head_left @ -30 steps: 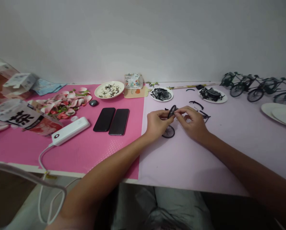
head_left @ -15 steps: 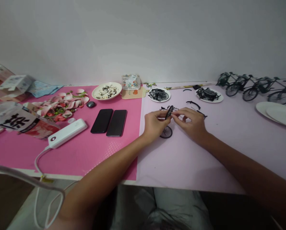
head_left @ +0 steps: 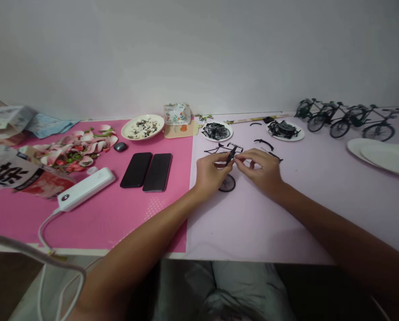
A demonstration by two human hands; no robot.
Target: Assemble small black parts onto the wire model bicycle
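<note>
A small black model bicycle wheel (head_left: 232,154) is pinched in my left hand (head_left: 210,174), seen nearly edge-on. My right hand (head_left: 262,173) has its thumb and fingertips closed at the middle of that wheel; whatever they grip is too small to make out. Below the hands, a second model wheel (head_left: 227,183) lies flat on the table, partly covered by my left hand. Just behind them lies a black model bicycle frame (head_left: 214,150). Curved black mudguards (head_left: 264,143) rest beyond my right hand.
Plates of black bicycle parts (head_left: 217,130) (head_left: 285,131) stand at the back. Assembled model bicycles (head_left: 340,122) line the wall at right, near stacked white plates (head_left: 387,157). Left are two phones (head_left: 157,172), a power bank (head_left: 86,189), a mouse (head_left: 120,146) and a bowl (head_left: 126,130).
The held wheel has turned from a slanted face toward edge-on and tipped lower between my hands. More of the bicycle frame shows behind them. The whole view has shifted slightly.
</note>
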